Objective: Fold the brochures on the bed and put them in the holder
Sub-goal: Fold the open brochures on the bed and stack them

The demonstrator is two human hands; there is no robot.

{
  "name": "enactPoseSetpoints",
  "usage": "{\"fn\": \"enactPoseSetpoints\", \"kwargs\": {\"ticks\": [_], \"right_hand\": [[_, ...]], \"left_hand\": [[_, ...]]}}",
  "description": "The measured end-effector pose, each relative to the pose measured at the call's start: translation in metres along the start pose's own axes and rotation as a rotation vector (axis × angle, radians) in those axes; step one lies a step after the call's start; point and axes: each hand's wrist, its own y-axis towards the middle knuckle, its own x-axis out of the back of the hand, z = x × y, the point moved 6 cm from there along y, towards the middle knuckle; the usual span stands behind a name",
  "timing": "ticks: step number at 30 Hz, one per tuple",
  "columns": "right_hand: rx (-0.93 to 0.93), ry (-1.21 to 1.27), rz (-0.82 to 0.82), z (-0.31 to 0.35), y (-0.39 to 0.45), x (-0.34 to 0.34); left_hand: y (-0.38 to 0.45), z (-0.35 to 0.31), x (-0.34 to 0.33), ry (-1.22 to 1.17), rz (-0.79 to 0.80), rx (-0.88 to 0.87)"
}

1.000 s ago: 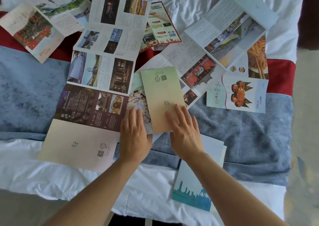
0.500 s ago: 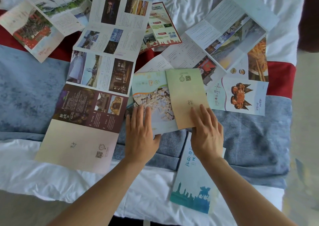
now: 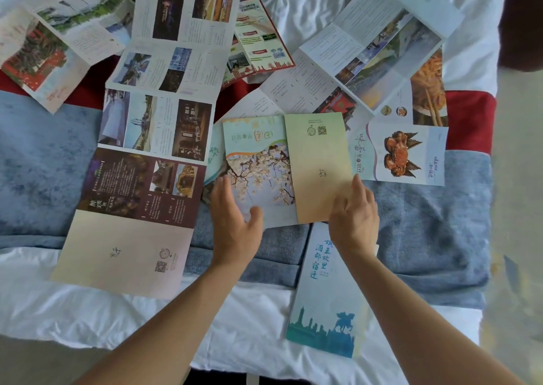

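A brochure lies spread on the blue blanket, with its blossom panel (image 3: pixel 258 173) on the left and its pale green-to-yellow panel (image 3: pixel 318 164) on the right. My left hand (image 3: pixel 235 223) rests on the blossom panel's lower left, fingers straight and thumb spread. My right hand (image 3: pixel 354 217) touches the yellow panel's lower right edge with loosely bent fingers. A folded brochure with a teal skyline (image 3: pixel 323 305) lies under my right wrist near the bed's front edge. I see no holder.
A long unfolded brochure with a maroon panel (image 3: pixel 141 185) stretches along the left. A crab brochure (image 3: pixel 402 152), a big unfolded sheet (image 3: pixel 367 49) and a red-edged leaflet (image 3: pixel 258 41) lie behind. The white sheet (image 3: pixel 88 311) reaches the front edge.
The yellow panel, earlier folded over the blossom panel, has swung out to the right and now lies beside it. My right hand followed it rightward; my left hand shifted slightly.
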Motion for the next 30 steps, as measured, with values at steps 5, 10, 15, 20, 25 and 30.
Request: {"fn": "enactPoseSetpoints", "kwargs": {"ticks": [5,10,15,20,25,30], "right_hand": [[-0.179,0.085,-0.012,-0.002,0.012,0.006],[-0.342,0.288,0.035,-0.007,0.016,0.006],[-0.428,0.336,0.020,-0.011,0.017,0.004],[-0.495,0.430,0.012,-0.012,0.015,0.003],[-0.524,0.507,0.046,-0.009,0.011,-0.001],[-0.507,0.519,0.114,-0.004,0.007,-0.006]], "left_hand": [[0.013,0.003,0.006,-0.149,-0.102,0.234],[0.014,0.011,0.011,-0.140,-0.119,0.300],[0.013,0.013,0.011,-0.132,-0.137,0.268],[0.012,0.014,0.011,-0.147,-0.118,0.241],[0.009,0.009,0.008,-0.047,-0.076,0.205],[0.003,-0.018,-0.005,0.028,0.048,0.018]]}}
